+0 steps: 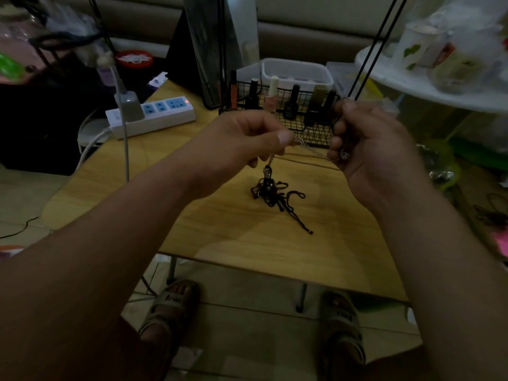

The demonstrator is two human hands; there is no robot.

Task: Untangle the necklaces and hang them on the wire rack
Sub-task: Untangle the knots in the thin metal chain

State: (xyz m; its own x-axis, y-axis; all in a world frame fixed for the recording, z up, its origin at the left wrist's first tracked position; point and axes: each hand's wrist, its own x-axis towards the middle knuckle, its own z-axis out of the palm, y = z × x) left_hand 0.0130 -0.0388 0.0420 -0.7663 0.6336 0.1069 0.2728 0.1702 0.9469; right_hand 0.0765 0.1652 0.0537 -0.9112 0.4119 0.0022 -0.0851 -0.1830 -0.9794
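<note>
A silver chain necklace (309, 148) stretches between my two hands above the wooden table (247, 237). My left hand (247, 141) pinches one end between thumb and fingers; a small pendant (267, 171) dangles below it. My right hand (368, 144) grips the other end with curled fingers. Beneath the pendant lies a tangle of black cord necklaces (277, 196) on the table. Behind my hands stands the black wire rack (310, 130), its thin uprights (376, 50) rising at the right.
Several nail polish bottles (291, 101) stand in the wire basket. A white power strip (154, 114) with a plugged cable lies at the back left. A white tub (297, 72) sits behind the basket, and a round white table (428, 86) with clutter is at the right.
</note>
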